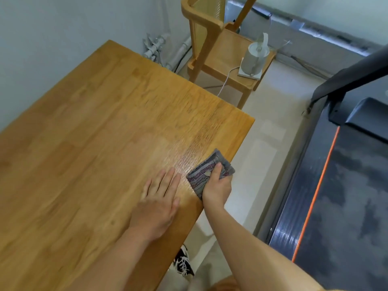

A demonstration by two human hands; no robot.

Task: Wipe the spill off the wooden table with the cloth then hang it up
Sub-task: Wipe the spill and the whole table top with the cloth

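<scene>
The folded grey cloth with purple and pink stripes [202,175] is lying on the light brown wooden bench [84,143], close to its right edge and near the person. The right hand [217,189] is gripping it: the thumb is lying over the top of the cloth and the other fingers are curling round its outer side, partly past the edge of the bench. The left hand [156,206] is resting flat on the wood just beside the cloth, with straight fingers, and is holding nothing.

Beyond the cloth, a damp, shiny streak [195,139] is showing on the wood and is running away towards the far right corner. No pool or drops are showing there, only this thin film. So I judge that the wiping is well under way and perhaps near its end, but the surface is not yet dry.

The second part, the hanging, is not yet begun, because the cloth is in the hand and on the bench. No hook or rail is showing in this view.

Further out, a wooden chair with a cane back [220,57] is standing past the bench and is carrying a white cylindrical appliance [255,57]. A dark treadmill with an orange line [346,185] is standing on the right.
</scene>
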